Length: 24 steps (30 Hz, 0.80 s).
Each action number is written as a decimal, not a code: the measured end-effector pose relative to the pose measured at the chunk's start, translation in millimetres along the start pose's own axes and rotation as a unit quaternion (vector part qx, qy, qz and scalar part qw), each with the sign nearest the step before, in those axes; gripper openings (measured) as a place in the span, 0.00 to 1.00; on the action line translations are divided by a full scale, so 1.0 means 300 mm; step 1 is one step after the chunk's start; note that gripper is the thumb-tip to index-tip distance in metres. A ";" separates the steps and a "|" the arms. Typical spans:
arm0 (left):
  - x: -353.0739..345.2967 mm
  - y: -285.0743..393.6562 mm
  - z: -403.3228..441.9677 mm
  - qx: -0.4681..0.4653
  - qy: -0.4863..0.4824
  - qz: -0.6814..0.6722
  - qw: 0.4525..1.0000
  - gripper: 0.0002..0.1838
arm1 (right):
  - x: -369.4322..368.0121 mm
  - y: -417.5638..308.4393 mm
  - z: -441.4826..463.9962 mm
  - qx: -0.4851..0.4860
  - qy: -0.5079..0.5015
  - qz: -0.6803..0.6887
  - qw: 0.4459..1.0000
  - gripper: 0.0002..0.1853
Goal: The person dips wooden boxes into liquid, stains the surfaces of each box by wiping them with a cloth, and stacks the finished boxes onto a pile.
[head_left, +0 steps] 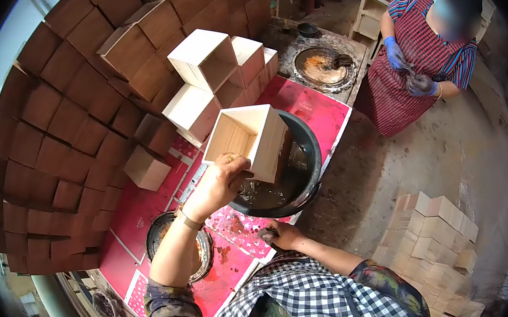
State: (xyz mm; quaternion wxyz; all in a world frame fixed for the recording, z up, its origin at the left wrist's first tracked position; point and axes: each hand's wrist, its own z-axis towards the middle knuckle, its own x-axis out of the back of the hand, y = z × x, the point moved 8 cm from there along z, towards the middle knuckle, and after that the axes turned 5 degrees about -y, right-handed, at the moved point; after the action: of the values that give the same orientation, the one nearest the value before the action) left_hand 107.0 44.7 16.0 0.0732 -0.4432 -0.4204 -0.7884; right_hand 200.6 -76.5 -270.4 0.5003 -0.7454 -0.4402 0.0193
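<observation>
My left hand (226,176) grips the near edge of an open pale wooden box (270,135), tilted above a black basin (311,177) of dark liquid. One outer side of the box, facing the basin, looks brown and wet. Near the basin's lower rim, at the table edge, my right hand (283,235) is closed round a small dark wad (267,235), perhaps a cloth or sponge.
Brown boxes (72,115) are stacked at the left, pale boxes (198,60) behind the basin. Round stained pans stand on the red-covered table (125,213) and beyond it (325,69). A gloved co-worker (410,64) stands at the right, above pale blocks (430,239) on the floor.
</observation>
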 end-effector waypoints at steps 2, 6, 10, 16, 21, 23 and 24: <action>0.010 -0.056 -0.030 0.063 0.017 -0.069 0.995 0.08 | -0.012 -0.034 -0.004 0.010 -0.004 -0.020 1.000 0.24; 0.012 -0.183 -0.118 0.149 0.129 -0.320 0.927 0.10 | -0.041 -0.086 0.000 0.029 -0.022 0.002 0.999 0.24; 0.056 -0.252 -0.184 0.122 0.245 -0.479 0.834 0.12 | -0.054 -0.094 0.016 0.047 0.002 0.007 0.999 0.25; 0.077 -0.329 -0.295 0.116 0.339 -0.592 0.722 0.12 | -0.010 -0.176 -0.034 0.083 -0.010 0.069 0.994 0.24; 0.073 -0.311 -0.305 0.064 0.310 -0.600 0.735 0.10 | 0.008 -0.381 -0.103 0.205 -0.170 0.331 0.905 0.18; 0.072 -0.302 -0.310 0.056 0.315 -0.610 0.725 0.09 | 0.045 -0.485 -0.152 0.231 -0.246 0.488 0.805 0.18; 0.070 -0.306 -0.311 0.055 0.310 -0.572 0.758 0.08 | 0.051 -0.482 -0.134 0.259 -0.284 0.545 0.745 0.19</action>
State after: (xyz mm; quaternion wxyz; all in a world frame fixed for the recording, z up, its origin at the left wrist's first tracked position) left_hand -9.8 40.6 -46.4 -0.2409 0.1525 -0.5923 -0.7536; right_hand 136.7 -79.3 -133.8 0.4303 -0.6601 -0.0593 0.6129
